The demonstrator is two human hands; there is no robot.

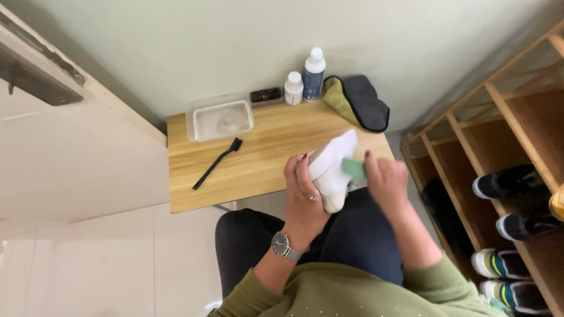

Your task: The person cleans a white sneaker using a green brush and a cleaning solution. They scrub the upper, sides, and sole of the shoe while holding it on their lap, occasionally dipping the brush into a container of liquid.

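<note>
Left hand is gripping a white shoe from the side, fingers wrapped around it, grip closed on the shoe. Shoe is being held over the person's lap, just off the front edge of the wooden bench, toe pointing up toward the wall. Right hand is pinching a small green pad against the shoe's side, grip closed on the pad; the pad is blurred, so its exact kind is unclear. A watch is sitting on the left wrist.

On the bench: a black long-handled brush is lying diagonally near the middle-left, a clear tray of cloudy water behind it, a small dark brush block against the wall, then a small white bottle and a taller blue bottle just beside each other. A green and dark cloth is lying at the back right corner. A wooden shoe rack is standing to the right, with several sneakers in it.
</note>
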